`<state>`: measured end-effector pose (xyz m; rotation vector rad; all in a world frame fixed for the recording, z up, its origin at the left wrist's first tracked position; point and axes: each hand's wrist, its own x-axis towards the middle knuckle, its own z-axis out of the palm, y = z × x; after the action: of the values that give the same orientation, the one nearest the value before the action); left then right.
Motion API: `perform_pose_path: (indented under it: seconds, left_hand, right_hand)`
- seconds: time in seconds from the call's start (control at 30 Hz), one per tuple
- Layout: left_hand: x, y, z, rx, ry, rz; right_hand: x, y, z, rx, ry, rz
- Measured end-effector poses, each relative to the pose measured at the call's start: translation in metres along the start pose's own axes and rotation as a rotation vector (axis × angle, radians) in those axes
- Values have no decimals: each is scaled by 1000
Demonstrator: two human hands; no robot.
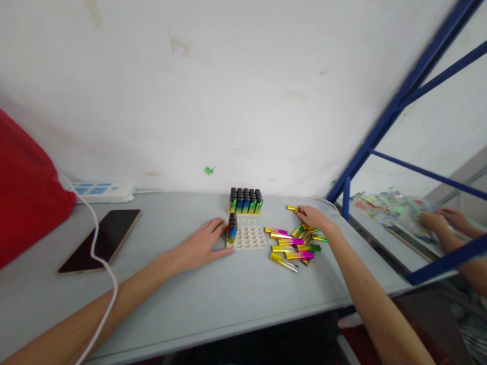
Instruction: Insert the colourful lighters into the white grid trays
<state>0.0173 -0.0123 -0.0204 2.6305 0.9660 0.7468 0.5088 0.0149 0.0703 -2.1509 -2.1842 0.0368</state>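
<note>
My left hand steadies the left end of a white tray with rows of small holes. Its thumb lies at the front corner and its fingers reach along the side. In the tray's left column stand a few lighters with black tops and shiny blue-green bodies. At the far side of a loose pile, my right hand pinches a shiny yellow lighter. The pile of lighters lies right of the tray, in yellow, magenta, silver and green. Their ends are too small to make out.
Behind the tray, a block of upright lighters stands near the wall. A phone, a power strip, a white cable and a red cloth are at left. Blue metal frame bars rise at right; another person's hands work beyond.
</note>
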Motion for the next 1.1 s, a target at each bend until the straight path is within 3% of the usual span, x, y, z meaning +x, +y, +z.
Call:
perform_pose_path:
  seconds: [0.3, 0.57, 0.8, 0.97, 1.1]
  left_hand:
    - [1, 0, -1, 17, 15, 15]
    - [1, 3, -5, 1, -19, 15]
    - [0, 1, -3, 5, -4, 12]
    - [1, 2, -3, 6, -10, 13]
    - [2, 2, -4, -1, -16, 18]
  right_hand:
    - [-35, -25, 17, 181, 58, -183]
    - [-38, -46, 25, 436, 113, -301]
    - [-16, -44, 13, 477, -40, -356]
    - [-6, -36, 7, 657, -153, -344]
    - [-6, -30, 7, 713, -168, -304]
